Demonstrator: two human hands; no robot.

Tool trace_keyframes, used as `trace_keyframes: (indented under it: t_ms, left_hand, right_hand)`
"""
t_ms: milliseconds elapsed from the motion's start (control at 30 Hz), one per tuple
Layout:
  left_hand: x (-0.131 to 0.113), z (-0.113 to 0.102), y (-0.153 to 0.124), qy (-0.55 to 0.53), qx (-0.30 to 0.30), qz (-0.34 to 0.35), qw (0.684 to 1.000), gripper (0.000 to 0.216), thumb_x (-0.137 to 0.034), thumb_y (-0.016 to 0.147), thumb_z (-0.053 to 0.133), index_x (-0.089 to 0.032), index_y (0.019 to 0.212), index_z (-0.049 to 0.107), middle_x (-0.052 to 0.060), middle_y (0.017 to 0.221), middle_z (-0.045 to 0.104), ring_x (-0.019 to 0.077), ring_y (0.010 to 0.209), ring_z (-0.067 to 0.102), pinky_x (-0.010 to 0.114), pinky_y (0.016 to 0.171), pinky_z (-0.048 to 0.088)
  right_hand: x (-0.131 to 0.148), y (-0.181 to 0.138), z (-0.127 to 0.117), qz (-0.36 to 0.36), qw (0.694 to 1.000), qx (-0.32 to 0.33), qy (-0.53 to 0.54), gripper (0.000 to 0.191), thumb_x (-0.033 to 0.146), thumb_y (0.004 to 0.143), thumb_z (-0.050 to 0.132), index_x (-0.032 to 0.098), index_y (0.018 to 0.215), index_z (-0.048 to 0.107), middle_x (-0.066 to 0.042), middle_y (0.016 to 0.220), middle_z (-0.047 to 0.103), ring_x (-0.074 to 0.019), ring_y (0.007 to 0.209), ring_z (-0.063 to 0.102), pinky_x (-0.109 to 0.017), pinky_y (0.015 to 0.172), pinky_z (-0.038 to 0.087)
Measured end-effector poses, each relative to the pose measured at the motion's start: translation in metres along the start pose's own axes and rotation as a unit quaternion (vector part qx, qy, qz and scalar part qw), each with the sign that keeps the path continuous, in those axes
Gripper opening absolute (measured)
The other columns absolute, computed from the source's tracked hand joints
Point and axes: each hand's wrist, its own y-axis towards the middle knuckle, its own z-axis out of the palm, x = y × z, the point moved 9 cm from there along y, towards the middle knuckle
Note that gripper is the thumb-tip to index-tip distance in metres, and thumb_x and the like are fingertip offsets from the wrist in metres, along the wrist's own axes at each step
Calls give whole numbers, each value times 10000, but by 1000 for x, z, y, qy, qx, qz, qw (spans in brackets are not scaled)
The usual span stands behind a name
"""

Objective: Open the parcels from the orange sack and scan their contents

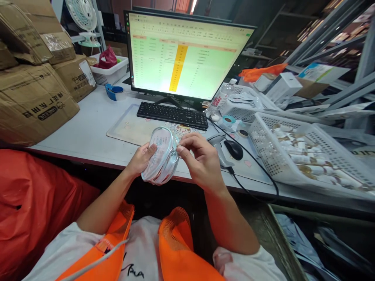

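Note:
A small clear zippered pouch (160, 154) with pale blue trim is held up in front of the desk's front edge. My left hand (141, 159) grips its left side, thumb on the front face. At the upper right edge, the thumb and fingertips of my right hand (200, 158) pinch the pouch by its zipper; the zipper pull itself is too small to make out. Something flat seems to lie inside, but its kind cannot be told. Behind the pouch is a pale printed desk mat (129, 127) bearing a black keyboard (172, 114).
A monitor (187, 58) showing a spreadsheet stands behind the keyboard. To the right are a barcode scanner (220, 150), a mouse (233, 150) and a white basket (263, 150) of small rolled items. Cardboard boxes (35, 101) are stacked left, near a blue tape dispenser (113, 92).

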Motion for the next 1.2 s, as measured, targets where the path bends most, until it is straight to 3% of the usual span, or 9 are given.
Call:
trace_keyframes:
  t_ms: [200, 267, 467, 533, 600, 700, 833, 1000, 1200]
  left_hand:
    - [-3, 34, -14, -1, 112, -11, 994, 712, -706, 740, 771, -120, 1142, 723, 80, 814, 718, 199, 664, 648, 276, 602, 514]
    - [-8, 43, -24, 25, 155, -6, 988, 713, -676, 710, 813, -132, 1163, 730, 95, 892, 730, 220, 725, 665, 273, 622, 517]
    - [-6, 48, -35, 83, 306, -44, 947, 665, -637, 585, 903, -143, 1011, 773, 85, 872, 731, 255, 755, 676, 296, 649, 534]
    - [2, 39, -27, 60, 280, -51, 957, 651, -591, 550, 940, -140, 990, 778, 90, 891, 744, 263, 778, 689, 299, 673, 544]
    - [10, 28, -18, -9, 201, -55, 978, 623, -550, 607, 934, -137, 1042, 768, 104, 935, 755, 262, 809, 706, 300, 707, 556]
    - [26, 28, -22, -178, 112, -89, 974, 564, -549, 776, 826, -118, 1127, 736, 133, 983, 768, 271, 859, 730, 341, 807, 579]
    - [39, 38, -38, -305, 84, -148, 937, 450, -509, 858, 758, -93, 1028, 735, 121, 900, 773, 246, 803, 731, 336, 827, 584]
    - [19, 9, -32, -205, 76, -46, 975, 493, -475, 791, 842, -126, 1108, 696, 86, 875, 756, 220, 763, 721, 290, 731, 569]
    - [-6, 16, -32, 67, 234, -18, 970, 586, -599, 838, 752, -103, 1149, 713, 94, 964, 720, 211, 839, 677, 275, 744, 544]
  right_hand:
    - [-10, 3, -30, 6, 996, -93, -16, 102, 256, 906, 652, 211, 818, 628, -37, 924, 603, -171, 850, 573, -314, 748, 473]
    - [-20, 8, -34, 15, 997, -80, 8, 112, 279, 905, 663, 208, 827, 626, -29, 915, 598, -162, 839, 567, -304, 745, 471]
    - [-18, 4, 9, 71, 963, 181, 185, 240, 425, 927, 683, 209, 855, 607, -48, 943, 657, -198, 922, 651, -372, 848, 545]
    - [-9, 2, 5, 61, 971, 139, 184, 219, 415, 960, 649, 215, 896, 588, -58, 950, 686, -205, 921, 675, -384, 844, 559]
    - [0, -2, -15, 15, 990, -4, 140, 147, 353, 991, 612, 222, 935, 573, -58, 953, 693, -195, 903, 682, -371, 824, 564]
    - [22, -29, -30, -121, 975, -170, 72, 25, 227, 1010, 545, 234, 1013, 569, -56, 971, 681, -194, 898, 688, -395, 824, 579]
    - [39, -69, -6, -263, 954, -142, 26, 193, 133, 980, 508, 230, 1136, 566, -80, 1027, 689, -233, 943, 696, -474, 826, 600]
    - [33, -75, -13, -157, 982, -99, 32, 168, 140, 977, 531, 227, 1103, 600, -119, 1173, 671, -257, 1110, 655, -486, 923, 566]
    - [10, -45, 10, 0, 991, 85, 102, 51, 253, 984, 600, 237, 939, 618, -84, 1223, 669, -233, 1180, 623, -426, 1031, 485]
